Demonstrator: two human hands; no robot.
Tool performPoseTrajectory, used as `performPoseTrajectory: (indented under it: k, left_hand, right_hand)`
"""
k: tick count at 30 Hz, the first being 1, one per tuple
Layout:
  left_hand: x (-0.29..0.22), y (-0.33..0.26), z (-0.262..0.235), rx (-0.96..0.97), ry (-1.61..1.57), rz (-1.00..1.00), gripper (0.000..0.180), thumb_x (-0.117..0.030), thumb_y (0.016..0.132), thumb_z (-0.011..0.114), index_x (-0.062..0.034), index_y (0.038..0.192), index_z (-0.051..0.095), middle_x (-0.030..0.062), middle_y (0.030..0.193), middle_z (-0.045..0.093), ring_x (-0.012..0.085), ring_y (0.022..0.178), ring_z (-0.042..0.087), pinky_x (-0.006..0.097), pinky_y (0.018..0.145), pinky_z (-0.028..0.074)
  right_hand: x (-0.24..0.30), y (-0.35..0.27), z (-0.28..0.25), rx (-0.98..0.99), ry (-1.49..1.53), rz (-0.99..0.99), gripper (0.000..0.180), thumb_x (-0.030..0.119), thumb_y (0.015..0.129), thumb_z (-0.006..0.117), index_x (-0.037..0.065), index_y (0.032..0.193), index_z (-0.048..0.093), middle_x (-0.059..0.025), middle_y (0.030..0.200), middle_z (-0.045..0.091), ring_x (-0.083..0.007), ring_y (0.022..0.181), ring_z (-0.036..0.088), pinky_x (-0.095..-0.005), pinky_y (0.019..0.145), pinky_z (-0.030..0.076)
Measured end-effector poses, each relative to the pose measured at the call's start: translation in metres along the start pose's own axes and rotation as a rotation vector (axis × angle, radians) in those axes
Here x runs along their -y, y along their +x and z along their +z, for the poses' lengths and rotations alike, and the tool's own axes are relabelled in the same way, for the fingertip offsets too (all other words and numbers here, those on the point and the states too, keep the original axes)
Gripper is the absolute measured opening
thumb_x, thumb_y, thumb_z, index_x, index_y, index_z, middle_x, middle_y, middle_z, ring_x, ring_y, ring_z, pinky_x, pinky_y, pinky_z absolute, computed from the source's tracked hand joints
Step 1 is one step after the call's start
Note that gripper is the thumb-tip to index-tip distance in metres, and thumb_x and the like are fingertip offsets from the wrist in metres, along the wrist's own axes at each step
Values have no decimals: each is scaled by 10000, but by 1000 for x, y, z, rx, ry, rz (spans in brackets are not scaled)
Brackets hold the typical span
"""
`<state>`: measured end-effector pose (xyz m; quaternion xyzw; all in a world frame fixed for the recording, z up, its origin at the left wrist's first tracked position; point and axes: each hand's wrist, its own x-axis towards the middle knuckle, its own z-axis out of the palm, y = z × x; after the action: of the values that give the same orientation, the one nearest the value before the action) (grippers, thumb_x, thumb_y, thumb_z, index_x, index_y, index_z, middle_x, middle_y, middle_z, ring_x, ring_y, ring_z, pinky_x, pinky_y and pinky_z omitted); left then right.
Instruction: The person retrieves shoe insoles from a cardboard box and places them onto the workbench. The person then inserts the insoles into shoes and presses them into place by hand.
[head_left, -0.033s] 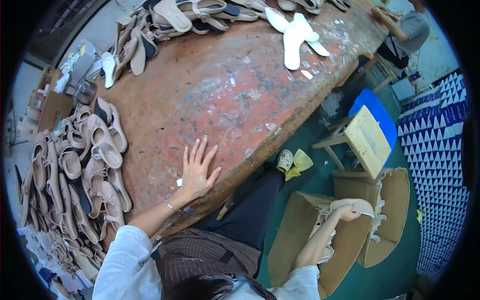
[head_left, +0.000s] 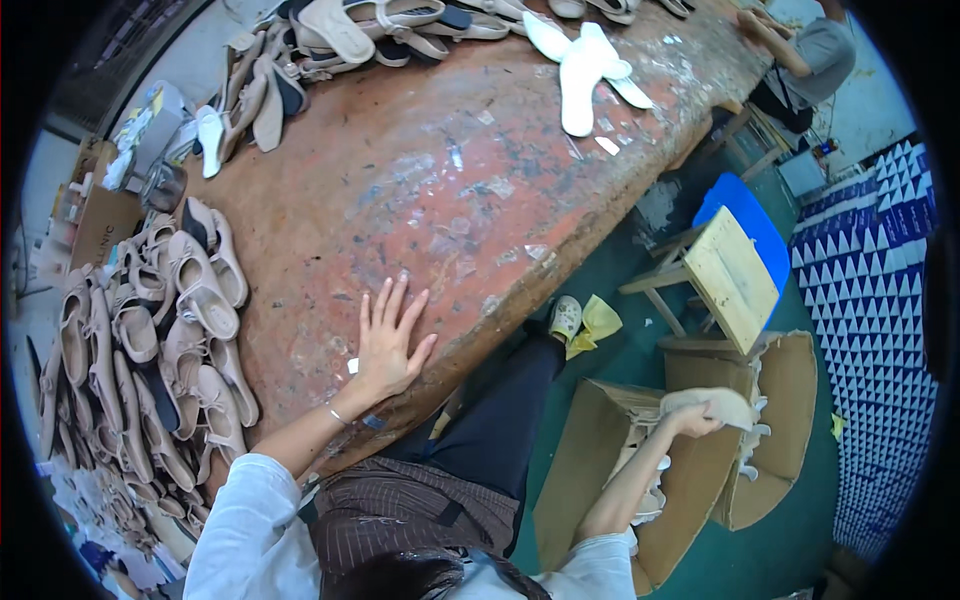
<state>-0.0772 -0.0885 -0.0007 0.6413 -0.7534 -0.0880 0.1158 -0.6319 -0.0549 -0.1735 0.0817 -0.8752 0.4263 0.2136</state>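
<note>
Left hand (head_left: pixel 392 350): fingers spread wide on the table (head_left: pixel 340 190).
Right hand (head_left: pixel 692 420): I see it holding 1 beige sole (head_left: pixel 735 407) above the cardboard boxes (head_left: pixel 580 455).
Cardboard boxes: I count 2, open.
Wooden stool (head_left: pixel 735 280): 1, near them.
Beige shoes (head_left: pixel 207 300): overlapping, I cannot count them.

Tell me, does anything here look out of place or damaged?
A crumpled yellow sheet lies on the floor beside the light shoe, like dropped litter. The tabletop under the left hand looks worn, stained and dotted with pale scraps.
</note>
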Motion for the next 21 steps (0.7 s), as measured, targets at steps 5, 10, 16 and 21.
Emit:
performPoseTrajectory:
  k: [5, 10, 16, 21]
  left_hand:
    - [8, -4, -9, -9, 7, -19, 648, -354, 905, 603, -138, 1482, 400, 192, 1582, 232, 378, 1471, 181, 575, 1175, 90]
    - [5, -7, -3, -22, -44, -10, 639, -375, 915, 585, -137, 1481, 406, 182, 1588, 229, 366, 1475, 182, 571, 1181, 82]
    - [13, -20, -2, -22, -87, -23, 635, -400, 916, 582, -137, 1471, 420, 174, 1593, 223, 355, 1482, 168, 580, 1179, 78]
    - [10, -21, 5, -80, -131, 12, 617, -403, 923, 576, -128, 1458, 436, 188, 1571, 266, 361, 1471, 195, 583, 1175, 96]
  right_hand:
    - [292, -80, -41, 629, 867, 2, 181, 154, 928, 679, 0, 921, 585, -43, 853, 633, -104, 774, 573, -290, 693, 486]
    - [471, -133, 5, 953, 1174, -447, 837, 196, 877, 728, 6, 1516, 222, -242, 1438, 423, -306, 1306, 455, -367, 1033, 414]
    - [433, -225, -42, 973, 1294, -364, 574, 31, 972, 554, -47, 1476, 289, -240, 1481, 381, -283, 1365, 421, -373, 1112, 358]
    - [214, -323, -187, 1054, 1008, -266, 233, -57, 950, 486, -23, 1181, 476, -143, 1156, 551, -190, 1042, 589, -311, 926, 490]
